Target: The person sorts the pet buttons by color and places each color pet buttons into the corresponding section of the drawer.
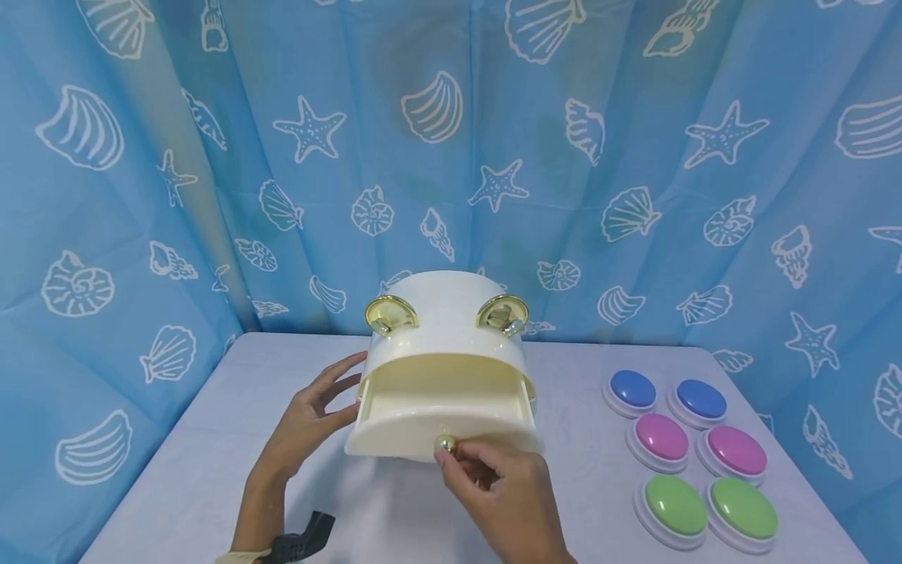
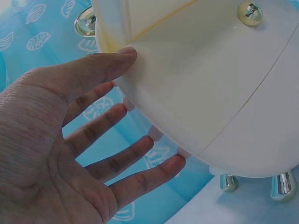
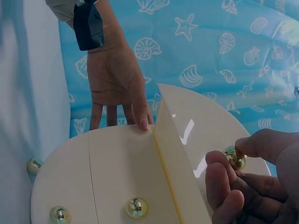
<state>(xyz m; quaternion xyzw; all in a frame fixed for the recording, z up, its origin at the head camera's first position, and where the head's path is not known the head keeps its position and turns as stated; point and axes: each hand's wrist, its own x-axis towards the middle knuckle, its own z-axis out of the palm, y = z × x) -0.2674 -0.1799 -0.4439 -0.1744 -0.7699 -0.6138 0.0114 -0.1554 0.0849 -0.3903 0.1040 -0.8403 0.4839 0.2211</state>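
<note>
A cream-white cabinet point(image 1: 447, 309) with a rounded body stands on the table, its top drawer point(image 1: 395, 433) pulled out toward me. Thumb and fingers of my right hand point(image 1: 510, 489) pinch the round gold knob point(image 1: 443, 444) on that drawer's front; the right wrist view shows this knob point(image 3: 235, 157) between the fingertips. At the cabinet's left side is my left hand point(image 1: 310, 419), fingers spread and nearly straight. In the left wrist view its thumb tip touches the cabinet's edge, with the other fingertips along the side. Lower fronts carry more gold knobs point(image 3: 136, 208).
On the right of the white table point(image 1: 571, 486) sit several domed buttons in pairs: blue point(image 1: 633, 388), pink point(image 1: 662, 436) and green point(image 1: 676, 505). Gold ear-like pieces point(image 1: 503, 315) rise from the cabinet's top, and gold feet point(image 2: 283, 186) support it. A blue shell-print curtain point(image 1: 451, 172) hangs behind.
</note>
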